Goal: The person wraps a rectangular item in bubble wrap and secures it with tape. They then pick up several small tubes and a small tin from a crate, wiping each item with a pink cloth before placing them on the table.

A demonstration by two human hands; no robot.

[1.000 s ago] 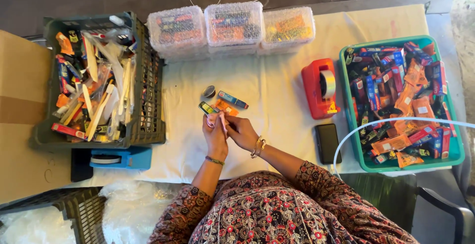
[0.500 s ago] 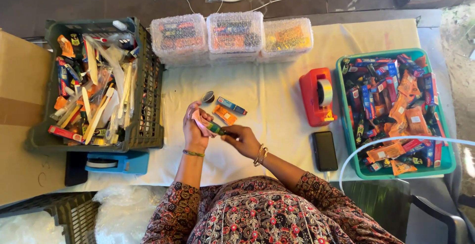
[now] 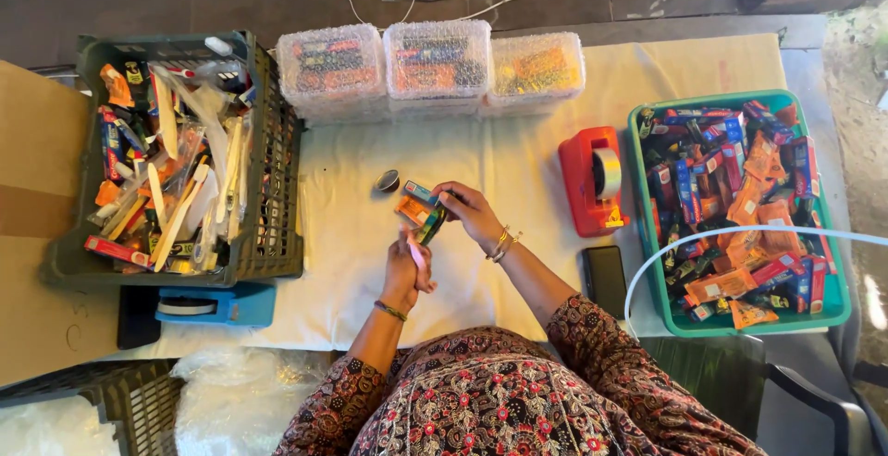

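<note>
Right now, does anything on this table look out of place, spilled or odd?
Nothing is spilled or damaged. Mildly odd: a white tube arcs across the green basket of packets, and a small dark round lid-like piece lies alone on the cloth.

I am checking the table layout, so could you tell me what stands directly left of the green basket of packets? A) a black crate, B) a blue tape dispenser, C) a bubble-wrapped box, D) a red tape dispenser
D: the red tape dispenser stands on the white cloth just left of the green basket.
</note>
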